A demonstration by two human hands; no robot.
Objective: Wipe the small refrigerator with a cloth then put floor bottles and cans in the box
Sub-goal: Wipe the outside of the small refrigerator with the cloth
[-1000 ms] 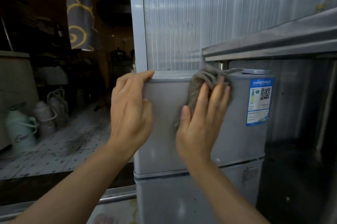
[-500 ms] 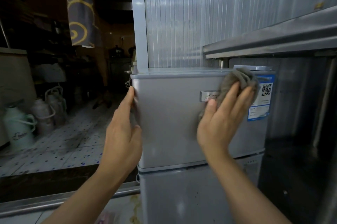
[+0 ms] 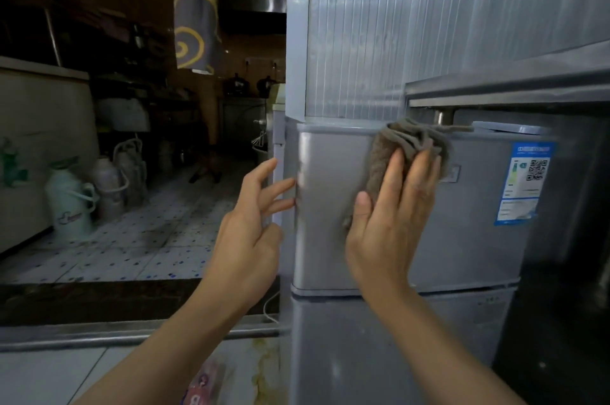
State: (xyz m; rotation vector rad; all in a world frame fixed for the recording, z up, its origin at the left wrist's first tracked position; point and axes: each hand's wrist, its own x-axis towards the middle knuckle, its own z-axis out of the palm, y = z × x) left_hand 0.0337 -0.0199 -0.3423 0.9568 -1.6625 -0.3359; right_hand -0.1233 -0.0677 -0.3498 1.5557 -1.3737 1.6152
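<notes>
A small silver refrigerator [image 3: 468, 239] stands in front of me, with a blue label [image 3: 525, 183] on its upper door at the right. A crumpled grey-brown cloth [image 3: 406, 144] lies against the upper door near its top edge. My right hand [image 3: 392, 226] presses the cloth flat onto the door with straight fingers. My left hand [image 3: 254, 229] hovers at the door's left edge, fingers spread, its fingertips at the edge. No floor bottles, cans or box can be made out apart from the jugs at left.
A steel shelf [image 3: 508, 87] overhangs the refrigerator's top right. A ribbed metal panel [image 3: 429, 41] rises behind it. On the tiled floor [image 3: 138, 246] at left stand a green-white jug [image 3: 71, 203] and other pale containers [image 3: 109, 186]. A white chest [image 3: 36, 153] sits at far left.
My right hand has slid the cloth leftward from beside the blue label to the door's middle. My left hand has lifted from flat against the left edge to spread fingers.
</notes>
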